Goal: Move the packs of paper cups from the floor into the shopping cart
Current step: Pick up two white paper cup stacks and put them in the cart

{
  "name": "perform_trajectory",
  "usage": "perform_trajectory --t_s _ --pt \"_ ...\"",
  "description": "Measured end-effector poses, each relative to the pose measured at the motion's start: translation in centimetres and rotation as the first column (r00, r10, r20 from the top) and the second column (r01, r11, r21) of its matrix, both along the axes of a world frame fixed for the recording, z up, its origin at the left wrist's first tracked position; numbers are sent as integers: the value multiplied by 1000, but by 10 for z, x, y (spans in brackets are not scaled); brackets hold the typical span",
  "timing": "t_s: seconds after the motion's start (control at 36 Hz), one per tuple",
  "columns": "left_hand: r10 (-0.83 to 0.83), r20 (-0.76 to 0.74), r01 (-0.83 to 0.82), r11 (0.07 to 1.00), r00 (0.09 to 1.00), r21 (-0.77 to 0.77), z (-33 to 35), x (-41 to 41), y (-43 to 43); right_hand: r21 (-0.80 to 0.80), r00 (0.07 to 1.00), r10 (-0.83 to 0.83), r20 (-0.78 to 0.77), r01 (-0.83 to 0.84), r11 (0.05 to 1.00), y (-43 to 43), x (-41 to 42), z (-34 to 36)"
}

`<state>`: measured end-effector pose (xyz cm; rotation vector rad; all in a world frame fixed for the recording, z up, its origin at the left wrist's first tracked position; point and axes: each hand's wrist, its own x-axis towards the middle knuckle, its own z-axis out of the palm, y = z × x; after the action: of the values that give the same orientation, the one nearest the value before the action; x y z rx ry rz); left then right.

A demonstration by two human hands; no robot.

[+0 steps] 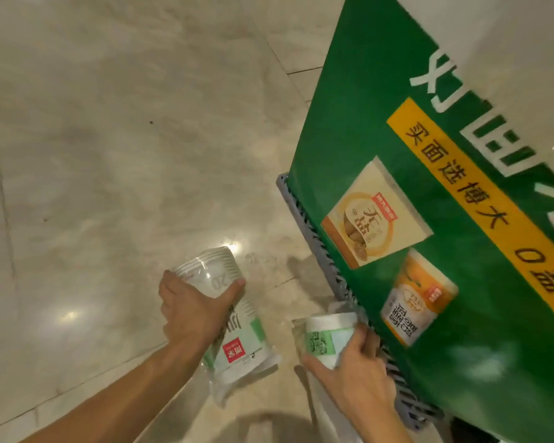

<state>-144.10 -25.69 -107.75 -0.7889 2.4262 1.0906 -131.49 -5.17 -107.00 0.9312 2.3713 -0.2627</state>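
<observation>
My left hand [192, 311] grips a pack of white paper cups [240, 343] in clear wrap with green and red labels, held just above the floor. Its cup rims point up and away from me. My right hand [355, 366] holds a second pack of paper cups [328, 330], white with a green label, close against the foot of the green display. The lower part of that pack is hidden behind my hand and arm. No shopping cart is in view.
A tall green display stand [445, 187] with yellow banner and product pictures fills the right side. It rests on a grey plastic pallet [314, 231]. Glossy beige floor tiles [109, 155] spread across the left and top.
</observation>
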Motion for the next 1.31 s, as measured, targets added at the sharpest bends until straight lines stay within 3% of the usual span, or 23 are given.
perform_trajectory --t_s 0.17,0.28,0.39,0.61,0.94,1.14,1.31 --pt "-39 -144 46 998 989 48 -35 0 1 21 984 34 -173 -31 999 12 11 -46" --pt "-66 -161 77 995 985 57 -23 -2 -3 37 986 2 -167 5 999 8 -3 -18" --pt "-82 -167 92 994 983 54 27 3 -16 -94 963 -113 -243 93 991 -1 -24 40" --pt "-98 -203 114 991 974 68 247 33 -74 -239 884 -87 -460 -29 970 -61 -58 254" --pt "136 -314 -128 991 940 47 681 70 -214 -375 800 115 -590 -397 838 -205 -97 673" --pt "331 -489 -366 930 807 27 833 122 -275 -353 641 256 -724 -663 660 -290 -105 826" --pt "515 -602 -618 785 610 46 894 202 -305 -284 435 380 -816 -875 393 -363 -85 895"
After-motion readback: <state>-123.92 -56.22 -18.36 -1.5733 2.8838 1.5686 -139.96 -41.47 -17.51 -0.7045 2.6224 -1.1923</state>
